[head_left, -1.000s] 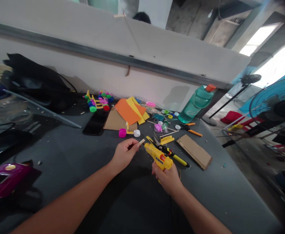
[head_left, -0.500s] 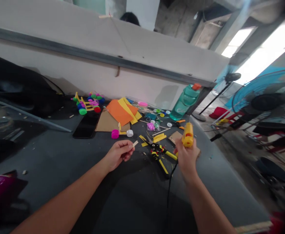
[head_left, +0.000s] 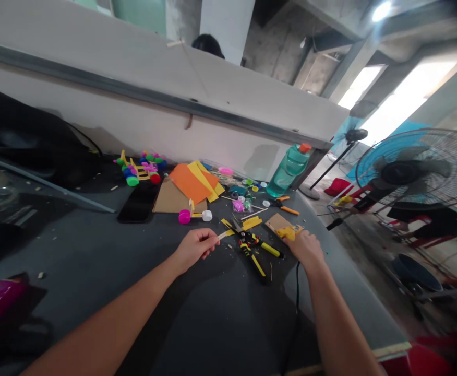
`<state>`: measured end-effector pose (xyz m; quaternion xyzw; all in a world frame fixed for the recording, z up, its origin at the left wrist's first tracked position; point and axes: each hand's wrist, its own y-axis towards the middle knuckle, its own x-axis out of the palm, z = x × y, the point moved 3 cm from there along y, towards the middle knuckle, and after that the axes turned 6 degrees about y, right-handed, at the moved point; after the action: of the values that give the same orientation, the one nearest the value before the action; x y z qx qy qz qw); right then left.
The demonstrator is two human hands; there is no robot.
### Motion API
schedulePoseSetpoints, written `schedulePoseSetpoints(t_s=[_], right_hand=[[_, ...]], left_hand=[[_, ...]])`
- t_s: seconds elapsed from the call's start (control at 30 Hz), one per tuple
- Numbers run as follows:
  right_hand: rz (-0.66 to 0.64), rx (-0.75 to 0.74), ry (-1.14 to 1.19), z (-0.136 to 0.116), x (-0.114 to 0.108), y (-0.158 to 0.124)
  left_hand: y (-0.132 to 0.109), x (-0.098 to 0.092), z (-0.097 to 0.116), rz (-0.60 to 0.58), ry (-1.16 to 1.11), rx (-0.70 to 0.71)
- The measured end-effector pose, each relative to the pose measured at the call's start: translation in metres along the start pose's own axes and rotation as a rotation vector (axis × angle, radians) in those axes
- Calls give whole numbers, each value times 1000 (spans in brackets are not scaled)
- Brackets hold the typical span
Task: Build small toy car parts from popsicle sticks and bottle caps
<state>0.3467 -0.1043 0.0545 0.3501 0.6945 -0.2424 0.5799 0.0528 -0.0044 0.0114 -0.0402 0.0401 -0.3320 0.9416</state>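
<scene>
Your left hand [head_left: 195, 246] pinches a thin wooden stick [head_left: 224, 235] between thumb and fingers, mid-tabletop [head_left: 208, 318], its free end pointing toward the pliers [head_left: 244, 239] with yellow-and-black handles. Your right hand [head_left: 307, 247] is on the yellow glue gun [head_left: 286, 232], over the cardboard piece [head_left: 274, 221] near the tabletop's right edge; you cannot tell whether its fingers are closed around the grip. The gun's black cord [head_left: 297, 287] runs toward the near edge. The pliers lie between your hands, handles spread, with yellow strips [head_left: 252, 223] just beyond. Farther from you than your left hand sits a pink bottle cap [head_left: 184, 216], joined to a white one [head_left: 207, 215]. The green bottle [head_left: 287, 172] stands at the far right corner; a black phone [head_left: 135, 202] lies toward the far left.
</scene>
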Motion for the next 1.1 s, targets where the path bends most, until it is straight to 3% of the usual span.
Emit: schedulePoseSetpoints(t_s=[0.07,0.13,0.23,0.3,0.47,1.1], right_hand=[[81,-120,25,-15,-10,-7],[154,-447,197,-42,-15,-24],[8,-905,555,-82,-6,-60],[-88,-1009,679,-98,8,-80],[-174,-1018,798,-97,31,-97],[-14,-1163,651,-88,28,-92]], left_hand=[[0,2,-1,-20,48,-14],[0,4,-2,-44,97,-18],[0,5,-4,-72,167,-14],[-1,5,-4,-97,211,-7],[-3,6,-1,-150,302,-3],[-2,10,4,-241,285,-29]])
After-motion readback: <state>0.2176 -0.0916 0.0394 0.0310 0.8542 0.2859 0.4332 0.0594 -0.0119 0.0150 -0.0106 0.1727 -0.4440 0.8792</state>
